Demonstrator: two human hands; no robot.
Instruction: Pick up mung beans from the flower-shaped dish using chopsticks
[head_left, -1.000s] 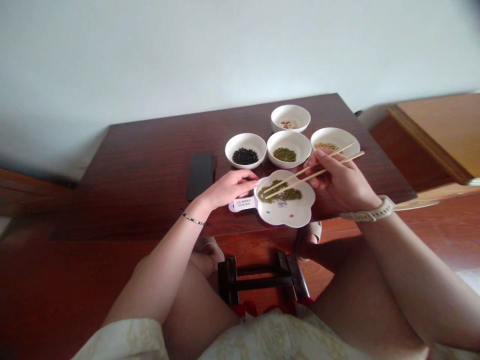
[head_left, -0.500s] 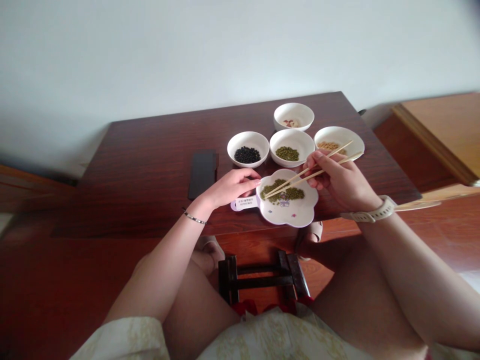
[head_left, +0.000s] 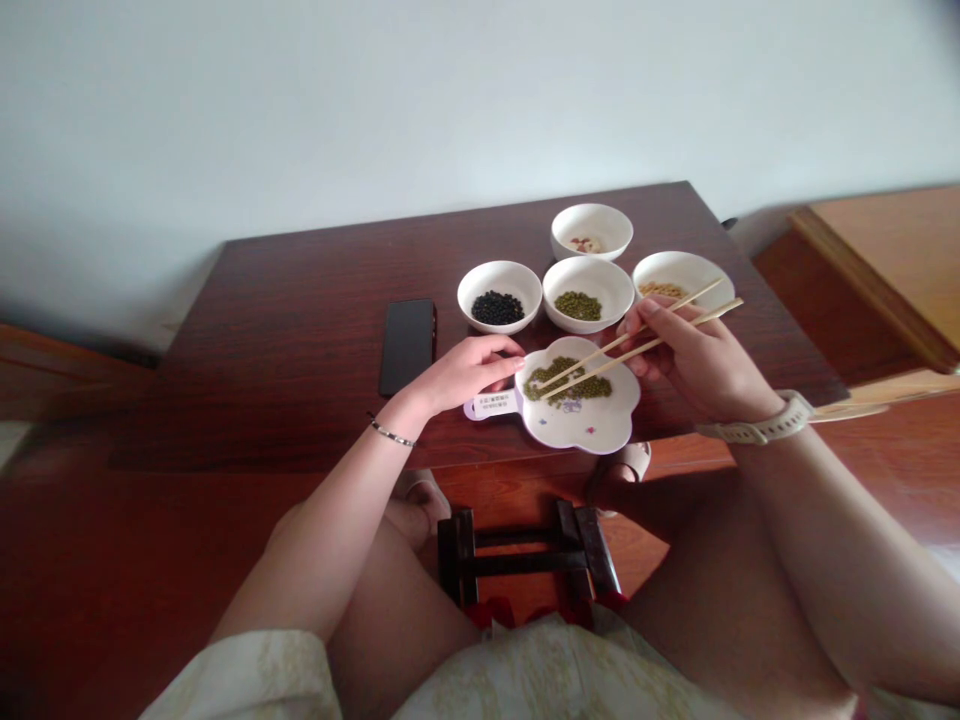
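Note:
My right hand [head_left: 690, 355] is closed round a pair of wooden chopsticks [head_left: 622, 350]. Their tips are down among green mung beans [head_left: 592, 388] in a white flower-shaped dish [head_left: 577, 430] with a purple rim and a short labelled handle [head_left: 495, 404]. At the dish's left rim, my left hand [head_left: 474, 368] grips the edge with bent fingers. Just behind the dish stands a white bowl [head_left: 589, 270] with more mung beans. Left of it is a bowl [head_left: 499, 275] of black beans; to its right, a bowl [head_left: 686, 265] of yellowish beans, partly hidden by my right hand.
Farthest back, a white bowl [head_left: 592, 220] holds a few reddish and pale pieces. A black phone [head_left: 409, 345] lies on the dark wooden table [head_left: 300, 330], left of the bowls. Below the table edge is a dark stool [head_left: 517, 562]. A lighter wooden piece of furniture [head_left: 885, 250] stands to the right.
My right hand has shifted slightly right, and the chopstick tips have moved a little right within the mung beans. My left hand stays at the dish's rim.

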